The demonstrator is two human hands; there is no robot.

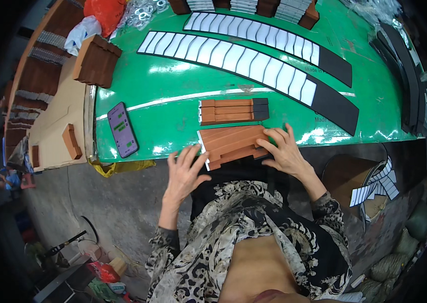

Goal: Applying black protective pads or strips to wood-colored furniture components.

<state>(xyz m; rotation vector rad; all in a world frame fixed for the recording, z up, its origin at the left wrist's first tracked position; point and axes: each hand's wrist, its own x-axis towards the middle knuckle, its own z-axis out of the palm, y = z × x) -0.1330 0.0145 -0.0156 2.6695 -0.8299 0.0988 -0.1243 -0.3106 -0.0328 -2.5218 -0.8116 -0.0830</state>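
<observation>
A stack of brown notched strips (233, 144) lies slightly askew at the table's near edge, its left end edged in white. My left hand (185, 171) is beside that end, fingers apart, the index fingertip at the white edge. At the other end, my right hand (289, 154) has its fingers on the top and side of the stack, with the thumb lower down by the dark tips. Just beyond sits a second, neater stack of brown strips (228, 111) with black right ends. The underside of the nearer stack is hidden.
Two long black bands with rows of white pieces (228, 58) cross the green table (168, 121). A phone (122, 130) lies at left, near a standing brown stack (97, 60) and cardboard (54, 136). Black strips (400, 76) lie right; a bin (349, 177) stands below.
</observation>
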